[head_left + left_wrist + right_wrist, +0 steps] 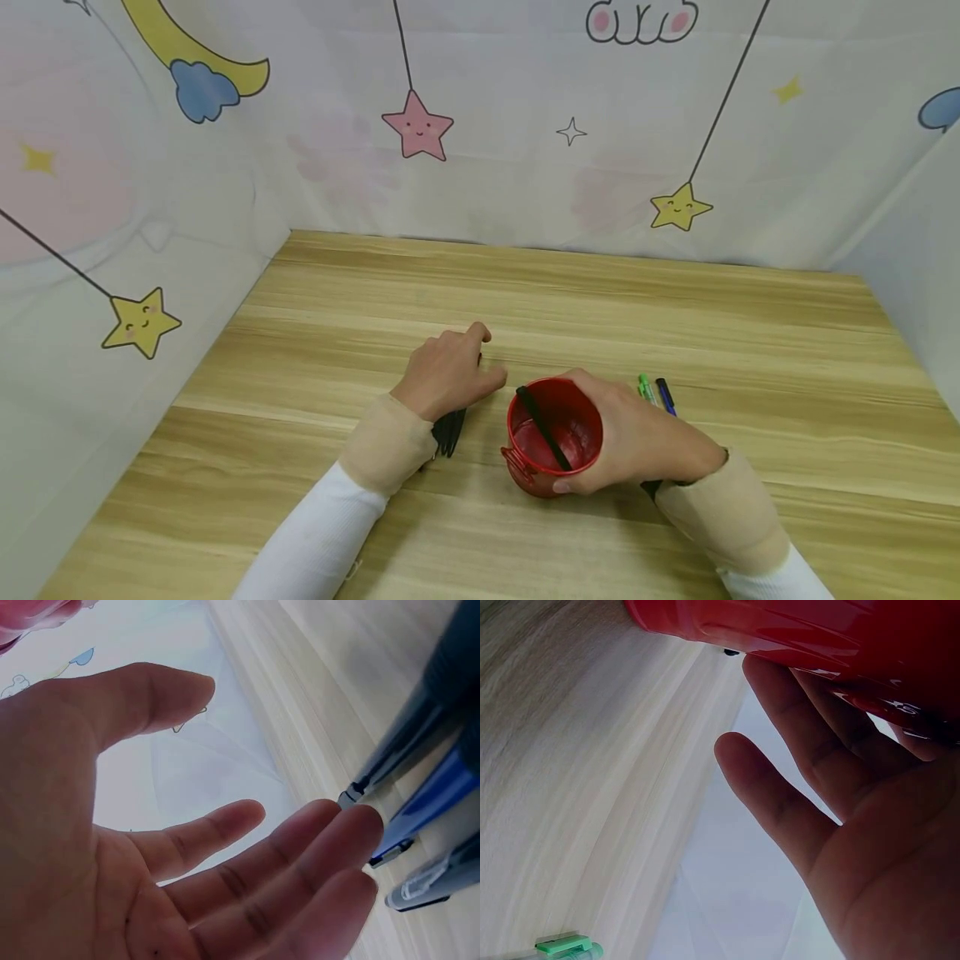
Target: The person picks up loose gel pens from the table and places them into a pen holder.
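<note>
My right hand [626, 433] grips a small red metal pail [517, 479] from its right side, thumb at the near rim and fingers round the far side. In the right wrist view, the fingers [802, 727] lie along the glossy wall of the pail. A slim black stick-like thing [545, 429] slants across the mouth of the pail and down inside. Left of the pail, my left hand [446, 375] hovers with thumb and fingers spread, nothing between them. Several dark pens [450, 432] lie beneath it; a blue pen [424, 799] among them shows beside its fingertips in the left wrist view.
Behind my right hand lie a green pen [647, 389] and a blue pen with a black end [665, 396], partly hidden by the hand. The wooden table [525, 308] meets a white cloth backdrop [510, 200] with printed stars at the back and sides.
</note>
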{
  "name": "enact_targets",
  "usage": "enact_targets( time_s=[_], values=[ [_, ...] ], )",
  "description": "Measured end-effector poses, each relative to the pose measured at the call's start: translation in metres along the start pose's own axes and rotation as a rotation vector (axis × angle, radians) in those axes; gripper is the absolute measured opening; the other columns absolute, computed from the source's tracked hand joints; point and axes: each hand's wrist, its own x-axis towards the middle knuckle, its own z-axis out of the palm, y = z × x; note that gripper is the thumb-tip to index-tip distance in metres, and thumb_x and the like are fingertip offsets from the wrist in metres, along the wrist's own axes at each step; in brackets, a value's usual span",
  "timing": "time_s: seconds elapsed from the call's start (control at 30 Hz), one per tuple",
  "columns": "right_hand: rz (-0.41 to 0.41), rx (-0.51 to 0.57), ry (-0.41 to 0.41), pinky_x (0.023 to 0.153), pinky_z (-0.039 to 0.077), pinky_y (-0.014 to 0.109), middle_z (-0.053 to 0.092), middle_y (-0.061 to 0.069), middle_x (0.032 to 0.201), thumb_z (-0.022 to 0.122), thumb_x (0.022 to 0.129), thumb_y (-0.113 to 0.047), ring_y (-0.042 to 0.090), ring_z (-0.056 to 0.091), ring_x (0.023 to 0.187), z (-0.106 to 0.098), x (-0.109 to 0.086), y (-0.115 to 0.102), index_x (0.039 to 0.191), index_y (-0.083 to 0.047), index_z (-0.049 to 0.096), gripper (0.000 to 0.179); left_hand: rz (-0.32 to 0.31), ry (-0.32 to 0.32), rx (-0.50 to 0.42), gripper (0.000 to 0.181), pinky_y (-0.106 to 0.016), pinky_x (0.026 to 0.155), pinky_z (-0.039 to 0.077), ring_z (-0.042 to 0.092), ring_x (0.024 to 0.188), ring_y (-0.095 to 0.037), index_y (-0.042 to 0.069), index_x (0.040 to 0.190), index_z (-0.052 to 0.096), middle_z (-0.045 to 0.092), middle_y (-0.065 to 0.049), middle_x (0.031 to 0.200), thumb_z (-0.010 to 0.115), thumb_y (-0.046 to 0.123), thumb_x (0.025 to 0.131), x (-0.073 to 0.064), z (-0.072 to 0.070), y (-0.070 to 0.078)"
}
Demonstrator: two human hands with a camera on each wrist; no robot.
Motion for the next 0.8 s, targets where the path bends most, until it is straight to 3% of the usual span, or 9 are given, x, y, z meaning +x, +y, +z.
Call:
enact_targets(
  time_s=[0.63,0.8],
  values=[
    [-0.003,0.002,0.014,0.086,0.056,0.034,0.059,-0.019,0.12,0.088,0.057,-0.051,0.004,0.058,0.111,0.0021,0.0006,0.0001,0.128,-0.039,0.045,0.084,-0.046,-0.052,0.02,0.054,-0.034,0.048,0.042,0.057,0.064,-0.026,0.014,0.122,0.057,0.066,-0.009,0.084,0.059,0.035,0.072,-0.001,0.0026,-0.0039],
    [-0.016,0.001,0.013,0.086,0.056,0.033,0.059,-0.019,0.12,0.088,0.058,-0.051,0.005,0.058,0.111,0.0025,0.0005,0.0006,0.129,-0.037,0.044,0.085,-0.032,-0.057,0.046,0.053,-0.036,0.049,0.044,0.06,0.067,-0.028,0.013,0.12,0.058,0.068,-0.012,0.088,0.063,0.036,0.073,-0.001,0.0044,-0.0049]
  ],
)
